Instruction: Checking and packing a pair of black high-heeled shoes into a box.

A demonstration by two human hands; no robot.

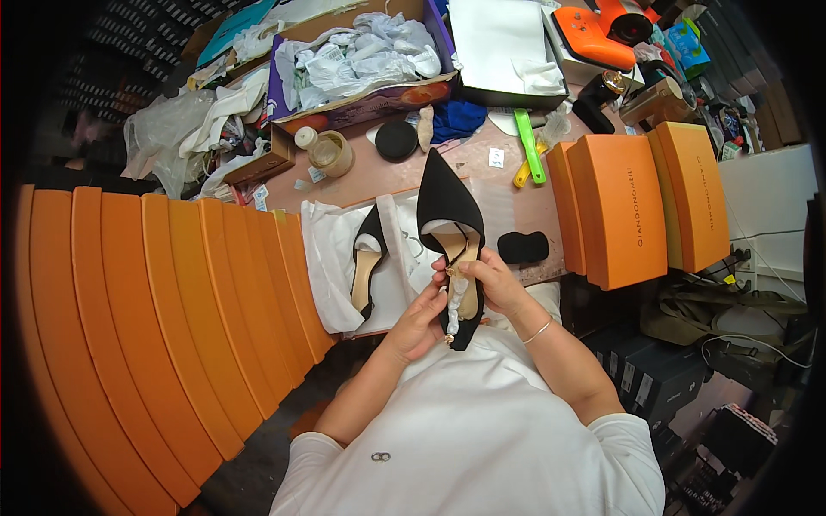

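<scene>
Black fabric covers the pointed shoe (449, 196), held toe to the far side at the near edge of the table (366, 185). Its insole (470, 303) is beige, white stuffing fills the toe, and a whitish-wrapped strap (454, 311) with gold-coloured ornaments runs along it. The right hand (499, 282) grips the shoe, thumb over the insole; the left hand's (419, 322) fingers are drawn close against the strap. Left of it, a matching shoe (367, 262) lies on white paper (325, 249)
</scene>
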